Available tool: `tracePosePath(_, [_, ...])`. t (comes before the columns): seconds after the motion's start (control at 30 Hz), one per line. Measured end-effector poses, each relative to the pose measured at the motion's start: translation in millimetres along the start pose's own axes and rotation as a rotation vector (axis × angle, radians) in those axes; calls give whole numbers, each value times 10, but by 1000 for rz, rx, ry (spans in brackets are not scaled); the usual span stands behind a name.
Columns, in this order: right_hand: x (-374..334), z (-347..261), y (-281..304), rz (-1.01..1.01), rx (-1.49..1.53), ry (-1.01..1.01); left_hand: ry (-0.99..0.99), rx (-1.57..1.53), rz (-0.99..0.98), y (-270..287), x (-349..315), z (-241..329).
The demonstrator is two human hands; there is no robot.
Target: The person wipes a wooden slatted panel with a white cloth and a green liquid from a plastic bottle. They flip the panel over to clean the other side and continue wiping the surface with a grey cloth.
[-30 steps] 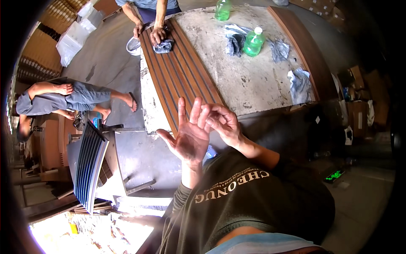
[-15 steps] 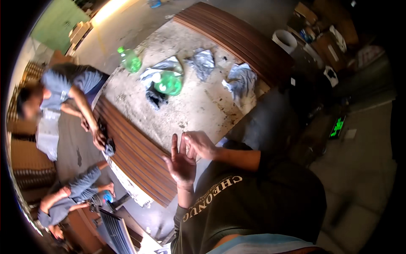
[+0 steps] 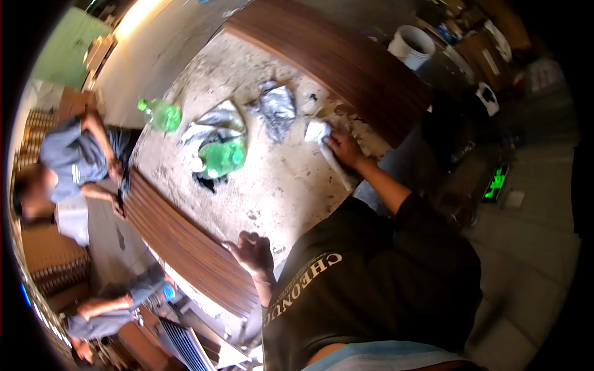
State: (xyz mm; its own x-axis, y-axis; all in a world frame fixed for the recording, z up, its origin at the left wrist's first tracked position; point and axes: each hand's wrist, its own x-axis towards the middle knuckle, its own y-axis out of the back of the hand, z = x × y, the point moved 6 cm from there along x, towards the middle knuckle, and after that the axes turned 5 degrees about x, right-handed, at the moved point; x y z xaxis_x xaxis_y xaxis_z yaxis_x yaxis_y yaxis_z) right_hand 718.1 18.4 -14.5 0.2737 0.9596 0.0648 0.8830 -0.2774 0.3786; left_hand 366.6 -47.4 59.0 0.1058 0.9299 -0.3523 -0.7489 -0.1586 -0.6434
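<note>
Right fingers closed on a pale cloth at the table's right side

The white-grey cloth (image 3: 318, 131) lies at the fingertips of the right hand (image 3: 345, 149), whose fingers pinch its bunched edge; a narrow strip of it trails nearer over the table (image 3: 284, 191). The left hand (image 3: 254, 252) is well apart, beside the slatted brown panel (image 3: 185, 242) along the left edge, fingers curled and thumb out; how tightly they close, and whether they touch the panel, I cannot tell.

Left of the pale cloth lies a crumpled grey rag (image 3: 276, 111), between it and a white-capped green bottle (image 3: 226, 159) beside more rags. A second green bottle (image 3: 163, 116) is farther left. A dark brown panel (image 3: 334, 62) borders the right side, just beyond the right hand, with a white bucket (image 3: 413, 51) past it. A co-worker (image 3: 77, 154) is at the left panel's far end.
</note>
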Motion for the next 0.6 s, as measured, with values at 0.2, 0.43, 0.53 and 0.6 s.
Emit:
tracePosePath(0.2, [-192,-1105,-757,-122,626,-44,-870,996,143,-920,67,977])
tracePosePath(0.43, [-762,-2113,-1723,-659,532,349,-962,1411,38,-1314,200,840])
tracePosePath(0.53, [-760,-1975,-1698,-710,336,479,-871,1205,-111,-1096,5,567])
tracePosePath(0.6, [-691,-1735,-1510,-680,145,554,-766,1273,-193,-1113,-189,365])
